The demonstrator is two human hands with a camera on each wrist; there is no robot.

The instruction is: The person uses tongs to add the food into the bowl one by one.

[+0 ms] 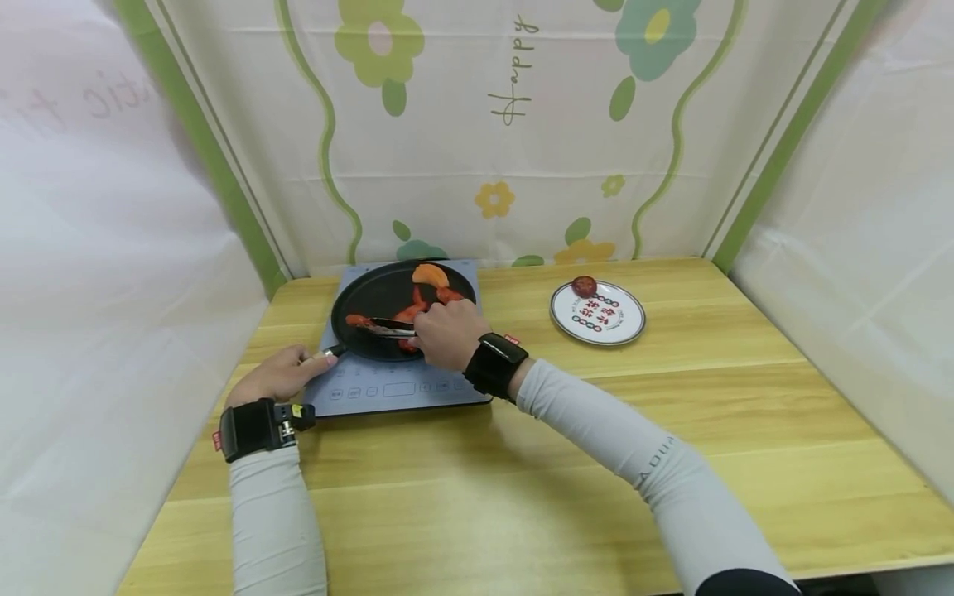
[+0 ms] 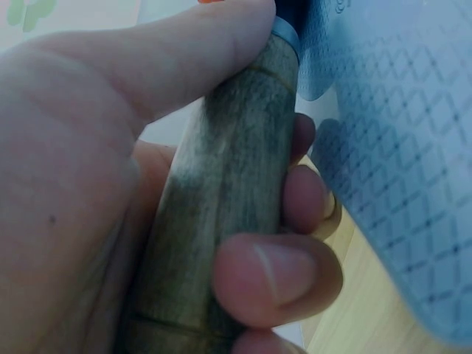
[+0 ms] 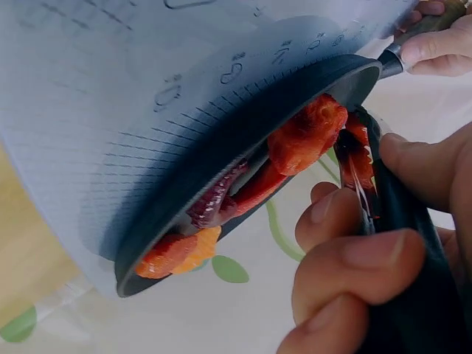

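A black frying pan point(image 1: 365, 294) sits on a flat cooktop at the left. My left hand point(image 1: 276, 377) grips its wooden handle point(image 2: 221, 169), thumb along the top and fingers wrapped beneath. With my right hand point(image 1: 450, 333) I hold black-and-metal tongs point(image 1: 391, 329) low over the pan. Their tips are at a red food piece point(image 1: 358, 320) by the pan's left side. More red pieces point(image 3: 306, 136) lie in the pan, along with a dark purple piece point(image 3: 214, 203) and an orange wedge point(image 1: 430, 276). My right hand covers part of the pan's near right side in the head view.
The grey-blue cooktop point(image 1: 395, 397) has printed controls along its front. To the right, a white plate point(image 1: 619, 319) with red print carries a dark red tomato slice point(image 1: 585, 286) near its far rim. Both stand on a wooden table point(image 1: 745, 389), with a flowered cloth point(image 1: 447, 149) behind.
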